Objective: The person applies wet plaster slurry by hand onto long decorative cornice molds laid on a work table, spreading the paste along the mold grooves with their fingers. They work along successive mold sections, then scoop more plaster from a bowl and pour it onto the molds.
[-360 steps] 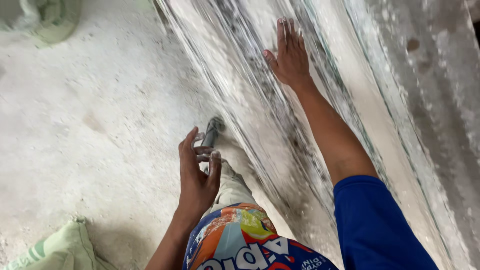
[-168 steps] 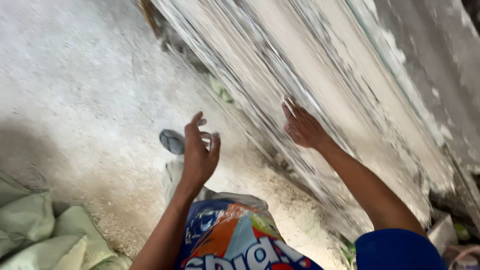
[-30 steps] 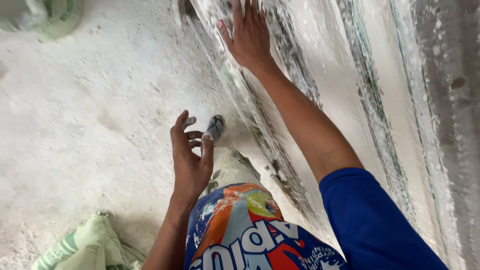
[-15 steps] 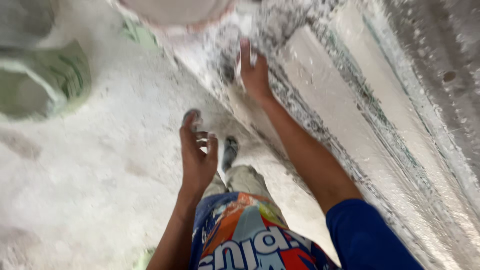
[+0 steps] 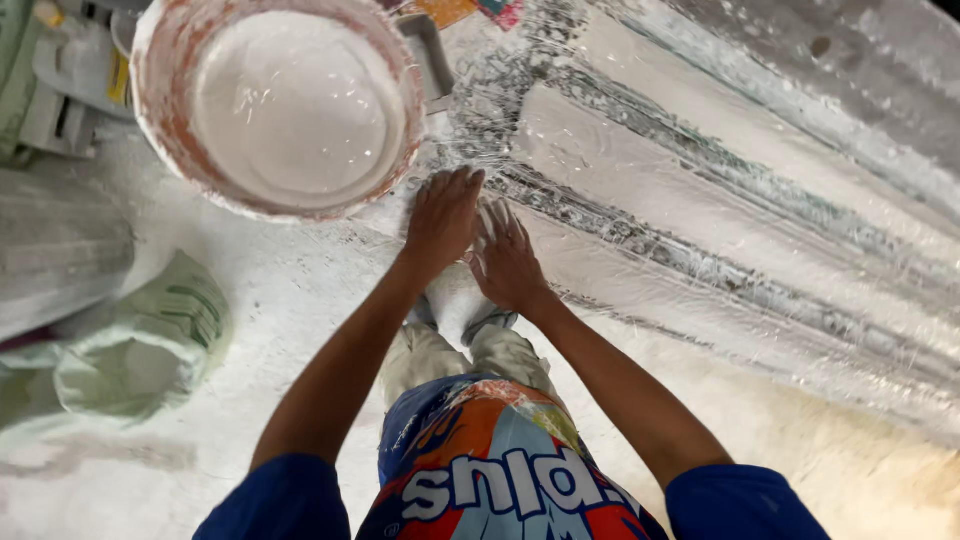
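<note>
Two bare hands are seen from above, set side by side on the lower end of a long white-coated ribbed sheet (image 5: 700, 190) that is streaked with grey and green where the coating is thin. The left hand (image 5: 442, 218) is laid flat with fingers together and extended, nothing being gripped. The right hand (image 5: 505, 258) is pressed palm-down just beside it, its fingers spread open, and nothing is held in it either. Three raised ribs of the sheet can be counted running away to the right.

One round bucket with a red-stained rim (image 5: 275, 105), filled with smooth white liquid, is placed at the upper left, near the left hand's fingertips. Two pale green woven sacks are counted at the left: one rolled open (image 5: 145, 345) with green stripes on its side, and another (image 5: 55, 250) lying above it, blurred. One white container with a yellow label patch (image 5: 85, 75) is seen at the top left corner. The white-dusted floor (image 5: 290, 290) is spread beneath everything.
</note>
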A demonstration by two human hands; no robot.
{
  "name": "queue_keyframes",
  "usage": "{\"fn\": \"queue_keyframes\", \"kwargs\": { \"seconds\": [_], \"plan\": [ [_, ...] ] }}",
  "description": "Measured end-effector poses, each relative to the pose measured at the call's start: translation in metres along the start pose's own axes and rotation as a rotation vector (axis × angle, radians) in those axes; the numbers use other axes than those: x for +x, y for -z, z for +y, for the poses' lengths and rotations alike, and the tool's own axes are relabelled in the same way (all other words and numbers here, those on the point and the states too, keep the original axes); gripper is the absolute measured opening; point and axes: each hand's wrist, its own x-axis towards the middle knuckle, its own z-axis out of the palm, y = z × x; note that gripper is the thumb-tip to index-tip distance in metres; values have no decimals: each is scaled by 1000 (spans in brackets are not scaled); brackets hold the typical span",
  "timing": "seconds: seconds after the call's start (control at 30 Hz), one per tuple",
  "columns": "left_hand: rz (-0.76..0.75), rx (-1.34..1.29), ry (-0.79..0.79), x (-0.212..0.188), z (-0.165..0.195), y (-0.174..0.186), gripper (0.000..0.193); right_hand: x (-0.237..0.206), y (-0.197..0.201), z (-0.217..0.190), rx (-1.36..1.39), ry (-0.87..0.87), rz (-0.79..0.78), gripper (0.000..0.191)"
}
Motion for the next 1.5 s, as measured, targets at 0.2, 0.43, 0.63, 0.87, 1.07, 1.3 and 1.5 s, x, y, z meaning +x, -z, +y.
{"fn": "queue_keyframes", "kwargs": {
  "seconds": [0.2, 0.43, 0.63, 0.87, 1.07, 1.3, 1.5],
  "plan": [
    [-435, 147, 29, 17, -27, -27, 40, -59, 14, 7, -11, -252, -39, 66],
    [-556, 161, -74, 26, -33, -11, 25, -62, 24, 7, 30, -374, -11, 32],
    [-651, 417, -415, 19, -35, 15, 19, -9, 9, -26, 176, -327, 54, 60],
    [-803, 968, -626, 50, -30, 14, 48, -31, 4, -20, 116, -536, -82, 69],
    [-867, 1367, -986, 68, -43, 9, 79, -127, 18, 39, 34, -769, 24, 72],
    [-910, 1413, -1017, 67, -14, 16, 91, -189, 11, 77, 129, -887, 194, 72],
    [-943, 1281, -1116, 73, 43, -47, 98, -210, 6, 90, 134, -910, 244, 64]
  ]
}}
